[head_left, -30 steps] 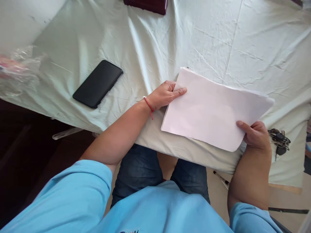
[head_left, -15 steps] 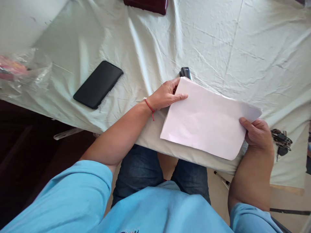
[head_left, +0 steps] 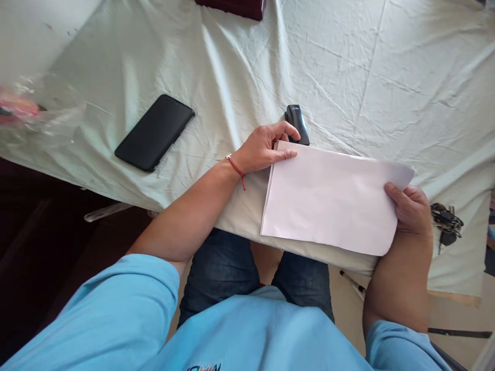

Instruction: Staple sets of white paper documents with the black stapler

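Note:
Several white sheets of paper (head_left: 332, 201) lie together in a stack, tilted a little, over the near edge of the table. My left hand (head_left: 261, 147) is at their upper left corner. Its thumb presses on top, while the index finger reaches past the upper edge; the other fingers are partly hidden. Just beyond that finger is a small black stapler (head_left: 297, 125), its near end close to the paper's edge. My right hand (head_left: 413, 208) grips the right side of the sheets, thumb on top and fingers underneath.
A black phone (head_left: 154, 133) lies left on the pale cloth (head_left: 328, 67). A bunch of keys (head_left: 446, 224) is right of my right hand. Clear plastic wrapping (head_left: 54, 116) sits at far left, and a dark red object (head_left: 235, 7) at the top edge.
The stack has turned slightly, its upper left corner coming down toward me, so more of the stapler shows. My left index finger now extends above the paper's edge.

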`<state>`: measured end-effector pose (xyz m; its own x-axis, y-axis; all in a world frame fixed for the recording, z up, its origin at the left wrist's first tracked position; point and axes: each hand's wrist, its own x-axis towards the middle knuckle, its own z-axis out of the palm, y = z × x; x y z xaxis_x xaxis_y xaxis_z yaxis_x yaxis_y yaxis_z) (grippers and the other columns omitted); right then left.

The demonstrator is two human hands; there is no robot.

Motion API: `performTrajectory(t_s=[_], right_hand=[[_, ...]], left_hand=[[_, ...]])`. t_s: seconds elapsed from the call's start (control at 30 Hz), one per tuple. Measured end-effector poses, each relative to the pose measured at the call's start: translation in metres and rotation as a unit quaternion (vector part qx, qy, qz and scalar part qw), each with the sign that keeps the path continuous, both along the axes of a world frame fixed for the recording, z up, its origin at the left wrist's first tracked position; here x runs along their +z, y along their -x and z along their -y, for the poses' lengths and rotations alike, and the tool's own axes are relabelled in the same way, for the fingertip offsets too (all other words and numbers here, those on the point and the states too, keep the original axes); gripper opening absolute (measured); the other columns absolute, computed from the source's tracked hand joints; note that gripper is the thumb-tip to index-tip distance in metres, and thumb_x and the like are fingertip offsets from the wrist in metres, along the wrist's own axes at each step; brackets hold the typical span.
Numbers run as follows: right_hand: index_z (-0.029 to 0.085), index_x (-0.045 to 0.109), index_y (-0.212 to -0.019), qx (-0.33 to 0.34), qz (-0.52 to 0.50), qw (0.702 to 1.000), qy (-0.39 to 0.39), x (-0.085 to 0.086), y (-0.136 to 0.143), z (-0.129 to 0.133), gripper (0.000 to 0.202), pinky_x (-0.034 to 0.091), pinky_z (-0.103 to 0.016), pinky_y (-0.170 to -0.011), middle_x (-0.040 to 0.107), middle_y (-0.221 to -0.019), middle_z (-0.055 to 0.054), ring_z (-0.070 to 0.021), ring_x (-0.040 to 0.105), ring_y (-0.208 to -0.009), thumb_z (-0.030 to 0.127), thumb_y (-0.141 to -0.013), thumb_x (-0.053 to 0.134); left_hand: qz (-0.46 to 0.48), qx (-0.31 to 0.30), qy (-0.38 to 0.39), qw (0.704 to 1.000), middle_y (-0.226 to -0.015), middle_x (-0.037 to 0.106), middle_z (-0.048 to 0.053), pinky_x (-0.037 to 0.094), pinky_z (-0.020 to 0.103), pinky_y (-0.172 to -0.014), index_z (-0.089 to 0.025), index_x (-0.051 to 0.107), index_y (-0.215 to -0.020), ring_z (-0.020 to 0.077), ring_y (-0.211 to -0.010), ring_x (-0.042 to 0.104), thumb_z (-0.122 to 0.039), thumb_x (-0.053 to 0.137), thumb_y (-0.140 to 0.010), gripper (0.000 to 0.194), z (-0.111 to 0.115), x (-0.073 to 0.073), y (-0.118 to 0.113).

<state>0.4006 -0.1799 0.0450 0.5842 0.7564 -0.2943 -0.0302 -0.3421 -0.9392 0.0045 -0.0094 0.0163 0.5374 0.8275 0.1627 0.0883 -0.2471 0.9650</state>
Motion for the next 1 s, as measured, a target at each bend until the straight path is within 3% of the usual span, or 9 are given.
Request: performTrajectory(t_s=[0.2,0.3,0.47,0.63,0.83,1.0], right_hand=[[0.022,0.091,-0.084,-0.025,0.012,1.0,-0.015,0.0,0.0,-0.001,0.063,0.077,-0.044,-0.06,0.081,-0.068,-0.003,-0.0276,0.078,-0.056,0.059,-0.043,0.122],[0.023,0.089,-0.082,-0.019,0.016,0.999,-0.033,-0.004,0.003,-0.003,0.064,0.075,-0.043,-0.058,0.079,-0.066,-0.001,-0.0251,0.075,-0.053,0.062,-0.044,0.122],[0.023,0.088,-0.084,-0.004,0.029,0.997,-0.068,-0.014,0.009,-0.008,0.069,0.075,-0.043,-0.062,0.08,-0.071,-0.003,-0.0292,0.083,-0.07,0.07,-0.046,0.121],[0.022,0.089,-0.083,-0.061,0.063,0.986,-0.141,-0.018,0.009,-0.011,0.057,0.07,-0.033,-0.068,0.09,-0.092,-0.006,-0.0194,0.078,-0.076,0.061,-0.054,0.118],[0.023,0.089,-0.085,-0.094,0.059,0.975,-0.194,-0.021,0.012,-0.014,0.05,0.067,-0.027,-0.073,0.09,-0.093,-0.004,-0.0161,0.076,-0.082,0.054,-0.058,0.116],[0.024,0.084,-0.085,-0.063,0.0,0.98,-0.189,-0.026,0.009,-0.01,0.063,0.073,-0.032,-0.078,0.089,-0.091,-0.001,-0.0189,0.079,-0.084,0.05,-0.042,0.122]], left_hand=[[-0.029,0.023,0.004,0.999,-0.084,0.07,0.002,0.046,0.035,-0.07,-0.022,0.078,-0.1,0.0188,-0.078,0.06,-0.059,0.085,-0.098,0.038,0.0,0.0,-0.003],[-0.035,0.021,-0.004,0.999,-0.084,0.07,0.001,0.05,0.035,-0.072,-0.024,0.076,-0.108,0.0209,-0.082,0.065,-0.067,0.091,-0.094,0.048,-0.001,-0.001,-0.001],[0.0,0.025,0.006,1.0,-0.098,0.078,0.003,0.064,0.038,-0.084,-0.027,0.075,-0.125,0.0277,-0.099,0.079,-0.082,0.104,-0.084,0.074,0.0,-0.008,-0.001],[0.075,0.037,0.083,0.993,-0.115,0.085,0.006,0.076,0.045,-0.092,-0.031,0.067,-0.149,0.0329,-0.114,0.09,-0.094,0.099,-0.087,0.094,0.004,-0.013,-0.008],[0.097,-0.045,0.133,0.985,-0.114,0.091,0.012,0.082,0.054,-0.096,-0.025,0.079,-0.136,0.038,-0.119,0.093,-0.1,0.088,-0.093,0.087,0.01,-0.003,-0.008],[0.086,-0.081,0.14,0.983,-0.111,0.093,0.013,0.083,0.056,-0.097,-0.021,0.087,-0.126,0.0409,-0.118,0.093,-0.091,0.098,-0.09,0.08,0.016,0.003,-0.003]])
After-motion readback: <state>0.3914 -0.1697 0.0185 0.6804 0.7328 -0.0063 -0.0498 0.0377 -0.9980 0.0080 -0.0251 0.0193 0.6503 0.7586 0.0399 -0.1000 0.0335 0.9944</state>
